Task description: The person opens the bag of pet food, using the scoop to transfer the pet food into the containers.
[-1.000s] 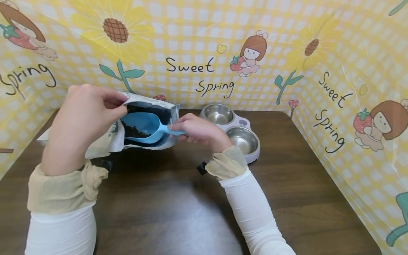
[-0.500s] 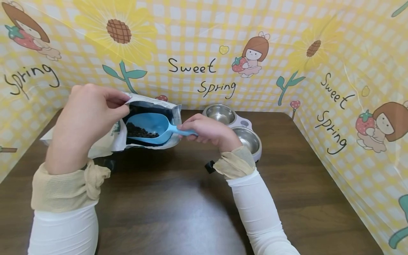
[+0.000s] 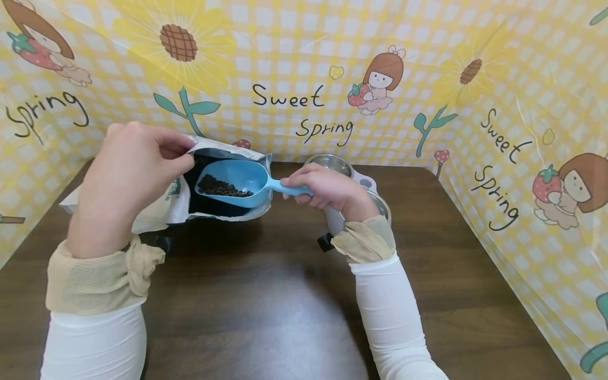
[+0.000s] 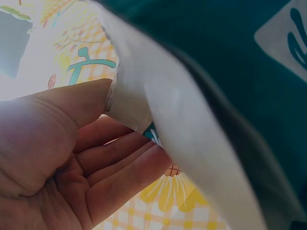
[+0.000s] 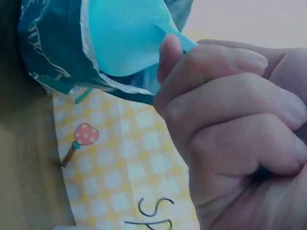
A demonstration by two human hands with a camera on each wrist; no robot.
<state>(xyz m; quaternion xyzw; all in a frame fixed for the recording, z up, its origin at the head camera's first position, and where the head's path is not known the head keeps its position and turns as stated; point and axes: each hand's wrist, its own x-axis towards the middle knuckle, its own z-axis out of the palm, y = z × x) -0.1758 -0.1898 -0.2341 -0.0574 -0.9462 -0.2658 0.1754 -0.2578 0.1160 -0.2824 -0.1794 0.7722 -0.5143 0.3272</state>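
Observation:
My left hand [image 3: 138,174] pinches the upper edge of a bag [image 3: 161,208] between thumb and fingers, and the bag's mouth faces right. In the left wrist view the thumb and fingers meet at the bag's pale edge [image 4: 129,91]; its outside is dark green. My right hand [image 3: 328,190] grips the handle of a light blue scoop [image 3: 258,179], fingers curled round it. Small dark brown pellets [image 3: 220,187] lie in the scoop's bowl, which overlaps the bag's mouth. Seen from the right wrist, the scoop's underside [image 5: 124,38] sits at the bag's rim.
Behind my right hand stands a pale double pet bowl [image 3: 334,224] with two steel dishes, partly covered by the hand and wrist. A brown wooden table [image 3: 266,316] lies below. Yellow checked cloth [image 3: 285,47] walls off the back and sides.
My right hand has drawn the scoop to the right and slightly up, toward the outside of the bag's mouth. More of the pellets show. My left hand keeps its pinch on the bag.

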